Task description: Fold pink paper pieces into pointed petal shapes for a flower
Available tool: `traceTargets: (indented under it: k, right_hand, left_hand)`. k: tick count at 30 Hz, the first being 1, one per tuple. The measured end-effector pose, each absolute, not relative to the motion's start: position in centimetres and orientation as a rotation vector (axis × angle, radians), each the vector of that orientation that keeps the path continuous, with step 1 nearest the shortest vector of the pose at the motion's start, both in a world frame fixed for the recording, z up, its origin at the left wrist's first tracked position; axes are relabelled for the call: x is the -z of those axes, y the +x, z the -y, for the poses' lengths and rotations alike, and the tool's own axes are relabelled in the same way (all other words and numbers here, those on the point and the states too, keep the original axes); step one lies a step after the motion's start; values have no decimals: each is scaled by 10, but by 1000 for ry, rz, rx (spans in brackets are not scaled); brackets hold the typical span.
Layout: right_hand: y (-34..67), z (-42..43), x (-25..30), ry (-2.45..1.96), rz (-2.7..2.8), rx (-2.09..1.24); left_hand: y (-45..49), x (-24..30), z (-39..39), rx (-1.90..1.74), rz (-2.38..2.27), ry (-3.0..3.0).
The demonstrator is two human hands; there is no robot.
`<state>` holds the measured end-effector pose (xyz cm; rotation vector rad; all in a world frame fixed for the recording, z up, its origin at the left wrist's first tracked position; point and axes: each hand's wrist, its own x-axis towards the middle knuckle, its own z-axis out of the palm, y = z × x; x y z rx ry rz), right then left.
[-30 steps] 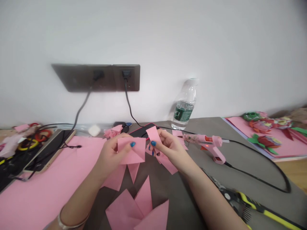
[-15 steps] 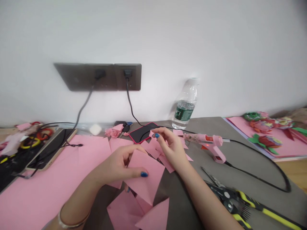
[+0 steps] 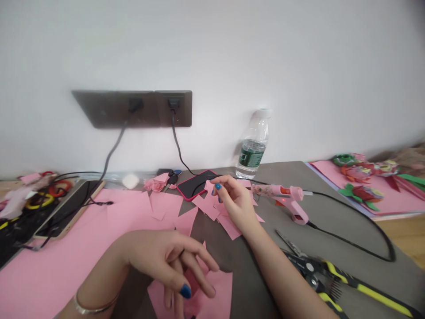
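Observation:
My left hand point(image 3: 169, 266) hangs low near the table's front edge, fingers loose and apart, their tips resting on a pile of pink paper squares point(image 3: 219, 292); nothing is gripped in it. Farther back, my right hand point(image 3: 234, 201) pinches a small pink paper piece point(image 3: 209, 186) between thumb and fingers, just right of a phone in a red case point(image 3: 194, 184). More small pink paper scraps point(image 3: 207, 207) lie on the grey mat under and beside that hand.
A pink glue gun point(image 3: 287, 198) with a black cord lies right of my right hand. Yellow-handled pliers point(image 3: 332, 277) lie at the near right. A water bottle point(image 3: 254, 146) stands by the wall. A large pink sheet point(image 3: 66, 252), a tablet point(image 3: 66, 208) and paper flowers point(image 3: 361, 179) flank the mat.
My left hand has dropped toward the front edge and let go of the large pink square it held. The right hand stayed by the phone with its small piece.

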<state>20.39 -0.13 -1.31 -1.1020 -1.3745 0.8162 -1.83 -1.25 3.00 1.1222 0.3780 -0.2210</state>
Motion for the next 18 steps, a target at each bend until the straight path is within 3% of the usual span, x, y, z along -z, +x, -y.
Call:
traceTargets:
  k: [4, 9, 15, 18]
  right_hand:
    - [204, 2, 15, -1103, 1405, -830]
    - [206, 0, 15, -1086, 1405, -798]
    - [205, -1, 19, -1142, 1612, -866]
    - [202, 3, 21, -1169, 1887, -787]
  left_hand:
    - [-19, -29, 5, -34, -512, 1215]
    - [-17, -24, -7, -777, -1005, 1641]
    - [-6, -13, 5, -415, -1058, 2094]
    - [-4, -16, 7, -457, -1096, 2235]
